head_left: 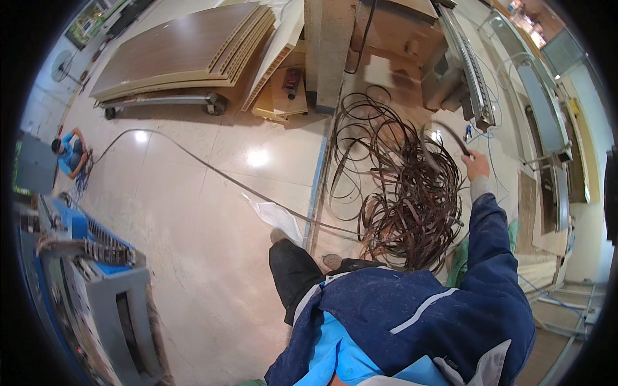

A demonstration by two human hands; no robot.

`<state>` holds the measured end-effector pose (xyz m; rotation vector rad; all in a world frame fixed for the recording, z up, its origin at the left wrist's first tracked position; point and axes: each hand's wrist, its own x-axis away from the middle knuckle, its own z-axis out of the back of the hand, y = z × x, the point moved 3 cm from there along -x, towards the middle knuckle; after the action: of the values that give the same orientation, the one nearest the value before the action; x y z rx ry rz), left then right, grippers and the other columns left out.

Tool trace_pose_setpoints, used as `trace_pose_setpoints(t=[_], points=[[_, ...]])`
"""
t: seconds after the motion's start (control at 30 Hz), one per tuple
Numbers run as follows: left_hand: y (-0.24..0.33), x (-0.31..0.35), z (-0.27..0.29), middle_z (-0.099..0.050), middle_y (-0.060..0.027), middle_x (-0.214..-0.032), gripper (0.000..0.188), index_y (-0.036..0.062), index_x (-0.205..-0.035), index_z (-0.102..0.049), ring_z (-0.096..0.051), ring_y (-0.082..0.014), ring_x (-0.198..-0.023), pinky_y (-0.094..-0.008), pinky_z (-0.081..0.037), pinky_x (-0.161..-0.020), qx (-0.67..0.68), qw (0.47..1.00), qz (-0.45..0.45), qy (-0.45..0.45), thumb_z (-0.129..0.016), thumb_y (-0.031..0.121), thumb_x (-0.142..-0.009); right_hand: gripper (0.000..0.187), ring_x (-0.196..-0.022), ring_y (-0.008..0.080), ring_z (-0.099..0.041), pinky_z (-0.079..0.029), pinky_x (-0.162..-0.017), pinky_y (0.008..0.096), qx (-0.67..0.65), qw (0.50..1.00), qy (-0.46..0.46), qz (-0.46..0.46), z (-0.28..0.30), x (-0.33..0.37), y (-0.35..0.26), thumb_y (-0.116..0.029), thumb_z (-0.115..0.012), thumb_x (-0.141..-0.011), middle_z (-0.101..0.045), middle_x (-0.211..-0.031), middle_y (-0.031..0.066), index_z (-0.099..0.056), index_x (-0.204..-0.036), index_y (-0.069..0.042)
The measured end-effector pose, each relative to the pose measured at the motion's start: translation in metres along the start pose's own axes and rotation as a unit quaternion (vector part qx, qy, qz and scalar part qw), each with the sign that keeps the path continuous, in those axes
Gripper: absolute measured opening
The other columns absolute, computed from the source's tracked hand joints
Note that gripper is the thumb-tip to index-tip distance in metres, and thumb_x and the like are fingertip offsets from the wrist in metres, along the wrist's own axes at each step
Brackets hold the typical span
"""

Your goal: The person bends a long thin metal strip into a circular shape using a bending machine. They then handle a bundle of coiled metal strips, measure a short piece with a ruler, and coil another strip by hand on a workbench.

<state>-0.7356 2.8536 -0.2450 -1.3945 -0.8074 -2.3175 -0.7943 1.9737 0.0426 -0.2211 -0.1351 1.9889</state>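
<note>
Workshop with a glossy, pale tiled floor (pixel 187 212) crossed by a blue line (pixel 315 193). Ahead and to the right, a loose tangle of dark brown strips (pixel 418 206) lies heaped on it. The right grip (pixel 477 165) is closed around one strip (pixel 454 137) beside the heap; the left grip is out of sight, so I cannot tell its state. Beyond stand a pillar (pixel 331 61) and boards (pixel 174 48) stacked on a wheeled trolley (pixel 158 103). Far left, another person (pixel 67 154) sits low near a machine (pixel 116 276).

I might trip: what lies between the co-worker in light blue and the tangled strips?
In the head view, a long dark strip runs across the floor, crossing the blue floor line; a white sheet lies beside it.
</note>
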Motion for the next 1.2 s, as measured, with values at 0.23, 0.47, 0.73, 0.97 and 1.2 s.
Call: trace_pose_setpoints(t=[0.23, 0.47, 0.73, 0.97, 1.2], points=[[0.117, -0.128, 0.267, -0.064, -0.0115, -0.069, 0.044, 0.0033, -0.089, -0.065, -0.063, -0.0253, -0.058, -0.0448, -0.052, -0.056, -0.069, 0.997, 0.0, 0.023, -0.049, 0.044, -0.096, 0.027, -0.059, 0.0108, -0.055, -0.046, -0.049, 0.0263, -0.4, 0.895, 0.118, -0.159, 0.072, 0.01, -0.101, -0.017, -0.069, -0.093, -0.061, -0.081, 0.0035, -0.064, -0.116, -0.003], [0.39, -0.229, 0.54, -0.061, -0.0003, -0.065, 0.026, 0.007, -0.091, -0.064, -0.056, -0.0141, -0.052, -0.0307, -0.04, -0.042, 0.126, 0.936, -0.186, 0.269, -0.062, 0.033, -0.094, 0.034, -0.056, 0.0076, -0.055, -0.045, -0.049, 0.0238, -0.335, 0.913, 0.149, -0.18, 0.132, 0.046, -0.17, -0.019, -0.07, -0.093, -0.063, -0.084, 0.0014, -0.064, -0.123, -0.004], [0.665, -0.189, 0.405, -0.065, -0.0046, -0.105, 0.045, 0.0074, -0.133, -0.056, -0.064, -0.0137, -0.084, -0.0286, -0.051, -0.064, 0.166, 0.937, -0.301, -0.061, -0.068, 0.03, -0.096, 0.034, -0.061, 0.0059, -0.056, -0.045, -0.053, 0.0239, -0.337, 0.897, 0.216, -0.19, 0.14, 0.057, -0.198, -0.023, -0.072, -0.093, -0.062, -0.082, -0.0018, -0.068, -0.121, -0.004], [0.798, -0.131, 0.308, -0.066, -0.0046, -0.109, 0.046, 0.0046, -0.135, -0.055, -0.064, -0.015, -0.095, -0.0295, -0.054, -0.076, 0.066, 0.943, -0.305, -0.115, -0.068, 0.027, -0.096, 0.039, -0.062, 0.0063, -0.056, -0.045, -0.056, 0.0218, -0.385, 0.87, 0.208, -0.229, 0.125, -0.002, -0.214, -0.022, -0.075, -0.091, -0.062, -0.081, -0.0017, -0.067, -0.123, -0.001], [0.96, -0.077, 0.276, -0.065, -0.0035, -0.112, 0.033, 0.0062, -0.13, -0.059, -0.062, -0.0132, -0.097, -0.0285, -0.051, -0.082, 0.004, 0.864, -0.489, -0.12, -0.062, 0.021, -0.101, 0.043, -0.061, 0.0075, -0.052, -0.042, -0.056, 0.0229, -0.352, 0.894, 0.164, -0.224, 0.129, -0.044, -0.228, -0.027, -0.071, -0.093, -0.061, -0.079, -0.0021, -0.066, -0.125, 0.001]])
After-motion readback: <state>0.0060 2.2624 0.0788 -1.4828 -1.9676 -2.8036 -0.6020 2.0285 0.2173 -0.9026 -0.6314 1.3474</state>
